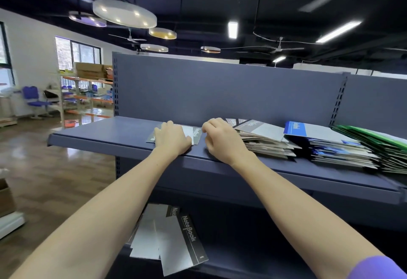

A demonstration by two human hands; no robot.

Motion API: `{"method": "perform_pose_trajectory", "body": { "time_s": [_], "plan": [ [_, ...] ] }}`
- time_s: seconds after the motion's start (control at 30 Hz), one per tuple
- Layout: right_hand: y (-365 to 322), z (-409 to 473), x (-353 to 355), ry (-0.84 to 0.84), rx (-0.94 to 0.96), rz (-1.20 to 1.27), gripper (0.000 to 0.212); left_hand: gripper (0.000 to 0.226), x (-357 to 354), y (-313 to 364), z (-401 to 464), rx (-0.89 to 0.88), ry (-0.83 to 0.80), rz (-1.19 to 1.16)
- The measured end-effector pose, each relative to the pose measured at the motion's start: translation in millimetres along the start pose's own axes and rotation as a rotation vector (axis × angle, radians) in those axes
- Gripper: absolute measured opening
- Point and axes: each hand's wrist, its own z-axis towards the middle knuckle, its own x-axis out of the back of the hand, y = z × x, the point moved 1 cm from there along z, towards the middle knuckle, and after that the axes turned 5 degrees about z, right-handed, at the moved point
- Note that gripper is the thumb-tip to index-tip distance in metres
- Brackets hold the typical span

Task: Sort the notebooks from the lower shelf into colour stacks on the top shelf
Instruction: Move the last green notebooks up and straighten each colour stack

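Both forearms reach up from me to the top shelf (105, 137); my left hand (170, 138) lies flat, fingers straight, on a lone grey-black notebook (192, 134), likely squaring a new colour stack. My right hand (221, 141) hovers loosely curled, gripping nothing, beside the grey stack (267, 141). More notebooks (170, 238) wait below; blue stack (330, 144) and green stack (383, 144) sit rightward.

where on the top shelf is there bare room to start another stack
The widest bare patch of the top shelf runs from its left end to the black-and-grey notebook under the left hand. A narrow strip lies between that notebook and the grey stack, where the right hand rests. Rightward it is crowded: grey stack, blue stack, green stack.
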Motion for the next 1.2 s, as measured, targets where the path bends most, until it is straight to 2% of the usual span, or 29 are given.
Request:
{"method": "perform_pose_trajectory", "body": {
  "time_s": [0.07,0.13,0.2,0.3,0.37,0.43,0.53,0.6,0.7,0.87,1.0,1.1,1.2],
  "plan": [
    [-5.3,5.4,-5.0,-0.100,0.039,0.036,0.021,0.031,0.7,-4.9,2.1,-0.071,-0.124,-0.142],
    [-9.2,12.6,-9.7,-0.222,0.015,0.084,0.026,0.037,3.4,-10.7,2.9,-0.092,-0.230,-0.197],
    [-13.4,20.2,-14.3,-0.313,-0.113,0.131,0.025,0.053,6.8,-16.3,2.9,-0.090,-0.233,-0.134],
    [-13.4,23.3,-24.8,-0.319,-0.347,0.220,0.019,0.075,4.9,-19.4,4.5,-0.089,-0.214,-0.090],
    [-9.3,20.8,-29.3,-0.319,-0.410,0.226,0.018,0.079,5.1,-20.9,7.6,-0.094,-0.178,-0.094],
    [-6.9,19.4,-30.3,-0.343,-0.422,0.225,0.024,0.074,4.5,-23.8,11.1,-0.101,-0.166,-0.086],
    [-7.4,20.9,-32.9,-0.397,-0.414,0.207,0.031,0.052,-2.4,-28.7,16.7,-0.132,-0.188,-0.206],
    [-9.7,23.0,-32.5,-0.437,-0.418,0.179,0.033,0.052,-4.3,-30.7,16.1,-0.138,-0.176,-0.282],
    [-11.2,22.3,-30.7,-0.441,-0.441,0.198,0.032,0.036,0.1,-31.2,9.3,-0.106,-0.101,-0.317],
    [-13.7,18.0,-27.0,-0.409,-0.435,0.274,0.025,0.033,0.6,-35.2,2.8,-0.033,0.015,-0.499],
    [-15.5,15.7,-22.7,-0.371,-0.362,0.294,0.010,0.025,-4.7,-38.1,4.4,-0.120,-0.069,-0.487],
    [-15.2,14.9,-21.9,-0.358,-0.339,0.342,0.025,0.024,-6.0,-38.5,7.1,-0.125,-0.071,-0.504],
    [-13.0,15.8,-22.6,-0.349,-0.335,0.378,0.026,0.024,-6.8,-33.8,8.6,-0.152,-0.079,-0.385]
  ]
}}
